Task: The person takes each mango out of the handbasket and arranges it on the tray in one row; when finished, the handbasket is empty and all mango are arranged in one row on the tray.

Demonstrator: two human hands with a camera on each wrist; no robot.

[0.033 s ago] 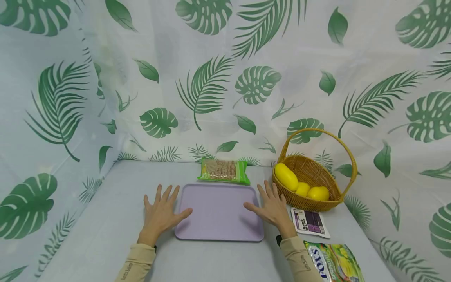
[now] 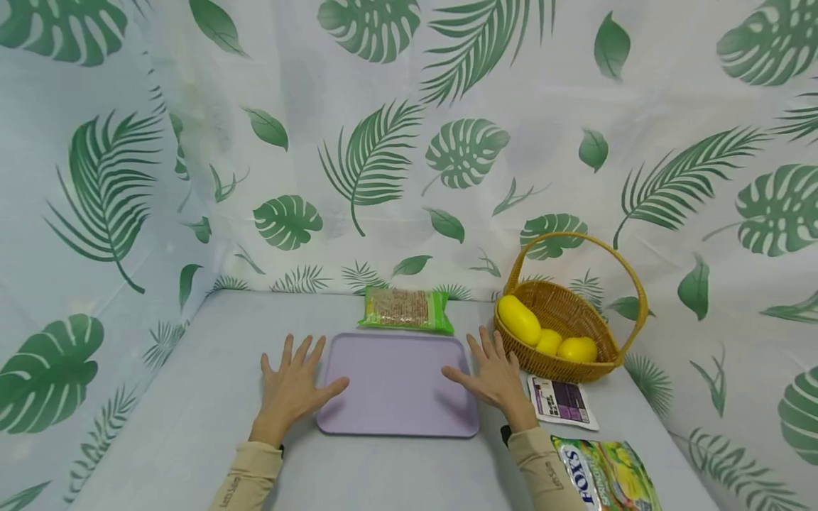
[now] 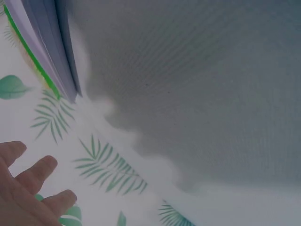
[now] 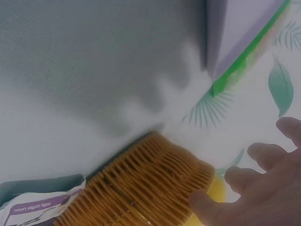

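A shallow lilac tray (image 2: 397,387) lies between the two hands. To its left is the left hand (image 2: 290,394), palm down with spread fingers, its thumb reaching over the tray's left edge. The right hand (image 2: 495,383) mirrors it at the right edge, fingertips near a wicker basket (image 2: 543,362). Neither hand holds anything. In the left wrist view, the fingers (image 3: 40,172) are extended beside the tray's edge (image 3: 66,56). Spread fingers (image 4: 263,157) also show in the right wrist view, with the basket wall (image 4: 146,183) beyond. Whether the thumbs touch the tray I cannot tell.
Behind the tray lies a green-edged packet (image 2: 407,310) with brown contents. The handled basket holds a long yellow fruit (image 2: 519,321) and lemon-like fruits (image 2: 577,350). A white-and-purple sachet (image 2: 562,403) and a green FOX'S bag (image 2: 610,474) lie at the right. Leaf-print cloth (image 2: 383,142) encloses the table.
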